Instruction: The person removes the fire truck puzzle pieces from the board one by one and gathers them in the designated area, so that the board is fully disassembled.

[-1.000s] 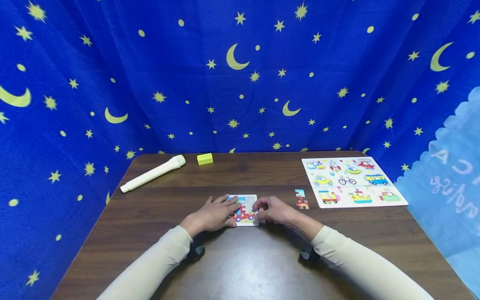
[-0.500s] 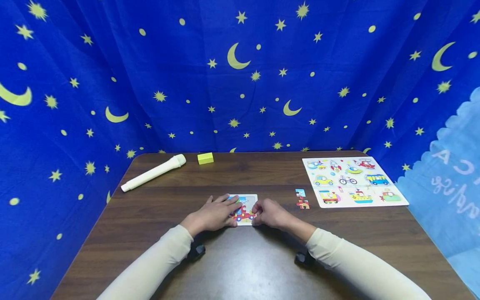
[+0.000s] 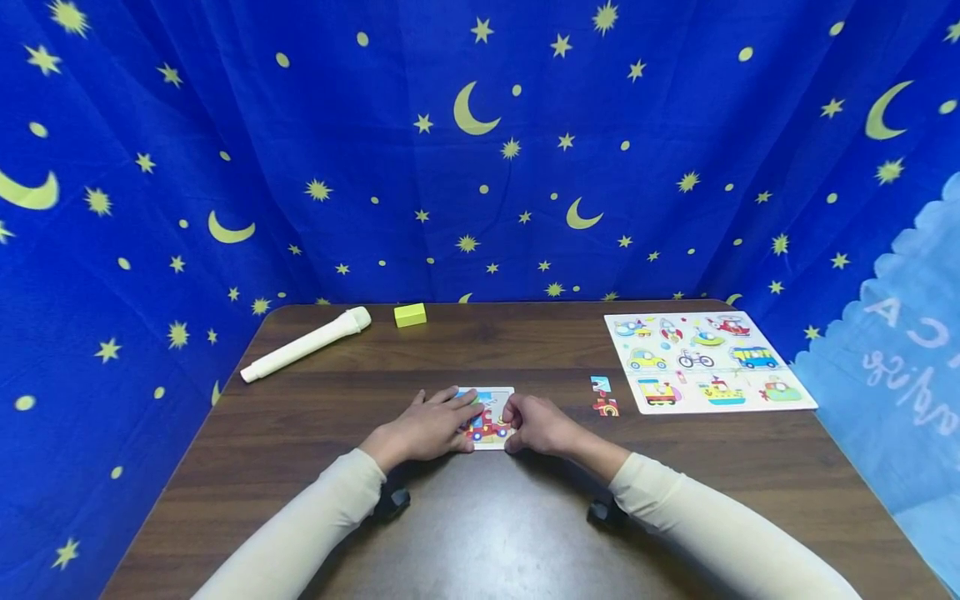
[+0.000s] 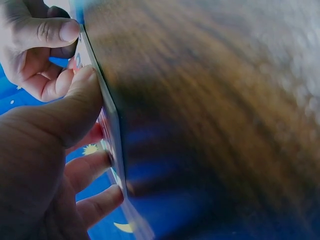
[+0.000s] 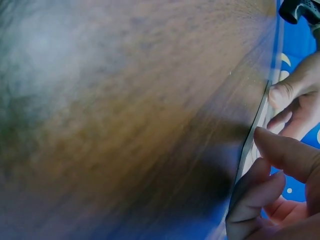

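Note:
A small jigsaw puzzle (image 3: 491,401) with a red vehicle picture and pale frame lies on the table; a grey bare part shows at its upper right. My left hand (image 3: 423,429) rests across its left side, fingers spread on it, thumb at the near edge. My right hand (image 3: 546,425) has curled fingers and grips the puzzle's lower right corner, as the right wrist view shows with the thumb (image 5: 280,147) at the near edge. Whether a loose piece is under those fingertips is hidden. Two loose puzzle pieces, one blue (image 3: 601,384) and one red (image 3: 606,405), lie to the right.
A larger white vehicle puzzle board (image 3: 701,363) lies at the back right. Toward the back left are a white stick-shaped object (image 3: 307,344) and a yellow block (image 3: 410,315). Behind the brown table (image 3: 480,533) hangs a blue curtain (image 3: 390,125) with moons and stars.
My right hand has shifted slightly left onto the puzzle's right edge, and its fingers have curled in closer. My left hand stays in place.

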The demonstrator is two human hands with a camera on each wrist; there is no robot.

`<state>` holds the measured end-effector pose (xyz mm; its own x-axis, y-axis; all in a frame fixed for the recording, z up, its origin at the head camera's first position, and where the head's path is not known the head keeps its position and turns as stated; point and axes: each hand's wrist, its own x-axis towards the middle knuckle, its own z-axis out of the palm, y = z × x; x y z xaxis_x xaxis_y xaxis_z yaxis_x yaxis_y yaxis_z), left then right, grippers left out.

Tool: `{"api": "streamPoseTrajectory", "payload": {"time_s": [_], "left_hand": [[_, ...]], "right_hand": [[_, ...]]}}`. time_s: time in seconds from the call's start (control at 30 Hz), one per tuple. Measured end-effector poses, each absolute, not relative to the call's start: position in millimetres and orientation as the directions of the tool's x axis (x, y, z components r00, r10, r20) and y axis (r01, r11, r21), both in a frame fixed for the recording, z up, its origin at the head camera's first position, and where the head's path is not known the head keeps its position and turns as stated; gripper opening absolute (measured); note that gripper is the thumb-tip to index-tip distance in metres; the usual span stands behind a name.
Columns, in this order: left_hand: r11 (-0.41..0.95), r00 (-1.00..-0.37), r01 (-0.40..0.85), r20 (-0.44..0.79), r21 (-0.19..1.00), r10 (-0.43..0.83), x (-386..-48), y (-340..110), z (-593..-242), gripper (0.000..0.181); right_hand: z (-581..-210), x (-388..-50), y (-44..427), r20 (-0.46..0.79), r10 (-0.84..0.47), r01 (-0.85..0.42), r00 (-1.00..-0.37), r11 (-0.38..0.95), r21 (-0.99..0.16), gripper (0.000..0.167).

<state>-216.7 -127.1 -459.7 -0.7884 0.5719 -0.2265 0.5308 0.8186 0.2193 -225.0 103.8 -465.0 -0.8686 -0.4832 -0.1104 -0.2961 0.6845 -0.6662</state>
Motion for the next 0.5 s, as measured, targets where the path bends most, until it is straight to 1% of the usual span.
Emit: {"api": "streamPoseTrajectory", "payload": {"time_s": [0.5], "left_hand": [[0.821, -0.791, 0.52, -0.232, 0.235, 0.567, -217.1, -127.0, -460.0, 0.064]], "right_hand": [[-464.2, -224.3, 104.7, -0.111, -0.484, -0.286, -0.868, 0.669, -0.685, 0.033]]}}
